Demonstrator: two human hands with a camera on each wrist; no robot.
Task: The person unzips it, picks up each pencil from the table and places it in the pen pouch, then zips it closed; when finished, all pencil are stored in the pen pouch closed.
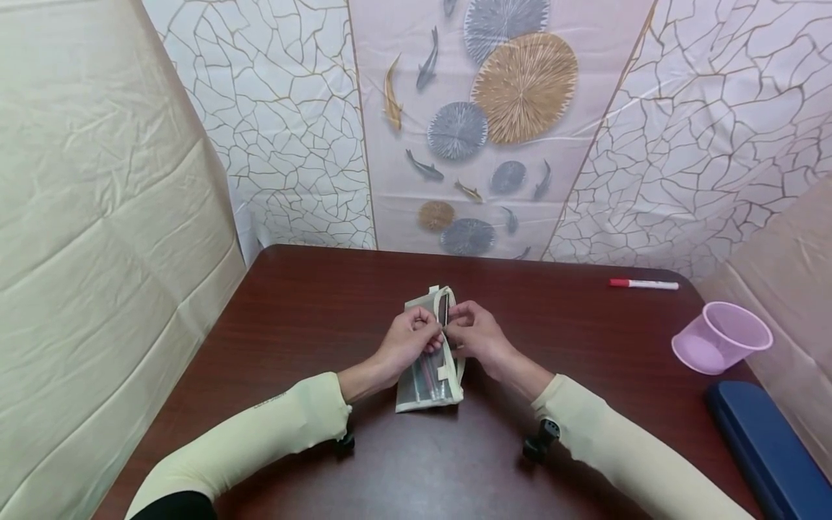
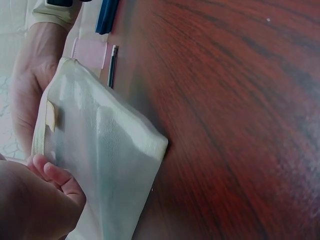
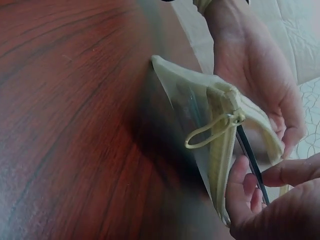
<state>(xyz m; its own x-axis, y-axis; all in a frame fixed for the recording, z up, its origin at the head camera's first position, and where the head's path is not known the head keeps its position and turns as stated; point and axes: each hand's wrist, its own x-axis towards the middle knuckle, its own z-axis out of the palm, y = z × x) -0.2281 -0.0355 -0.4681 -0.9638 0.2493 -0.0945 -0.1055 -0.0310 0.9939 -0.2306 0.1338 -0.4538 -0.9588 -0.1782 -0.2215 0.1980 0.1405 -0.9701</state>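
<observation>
A translucent mesh pencil case with cream trim stands partly open at the table's middle. Pink and pale slim items show through its wall. My left hand pinches the rim of its opening. At the other side of the mouth, my right hand holds a dark pencil between thumb and fingers, and part of the pencil lies within the opening. A looped zipper pull hangs by the mouth. In the left wrist view, a dark pencil with a pale end shows past the case's upper edge.
A red-capped white marker lies near the table's back right edge. In front of it, a pink plastic cup stands at the right. Nearer me is a long dark blue case. Patterned cloth hangs behind the table.
</observation>
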